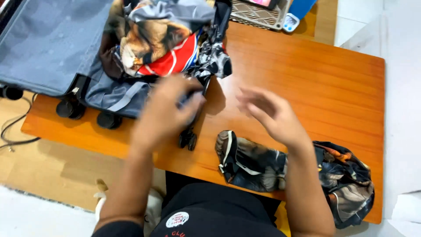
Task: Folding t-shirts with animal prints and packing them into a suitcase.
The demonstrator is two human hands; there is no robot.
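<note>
Suitcase [48, 44], grey-blue fabric with small black wheels, lies open on the far left part of an orange-brown wooden table [315, 83], its wheeled edge hanging close to the table's left front side. Printed clothes [162, 39] in red, brown, grey and black are heaped inside it and spill over its near rim.

The person's left hand [164, 112] rests against the suitcase's near corner, fingers curled down over the edge beside a dark wheel; motion blur hides whether they truly grip anything, so it cannot be told. The right hand [272, 114] hovers above bare wood just right of the suitcase, fingers spread and loosely open, holding nothing, also blurred.

Near the table's front edge lies a folded dark printed garment [250, 162], partly under the right forearm, and a second crumpled printed garment [346, 180] sits at the front right corner, overhanging slightly.

The tabletop shows a glossy wood grain with soft reflections. At its far edge stands a patterned tray [258, 15] with a blue object [298, 11] beside it. Left of the table the floor is tan, with a black cable [13, 127] trailing across it; to the right the floor is white and tiled. The person wears a black shirt.
</note>
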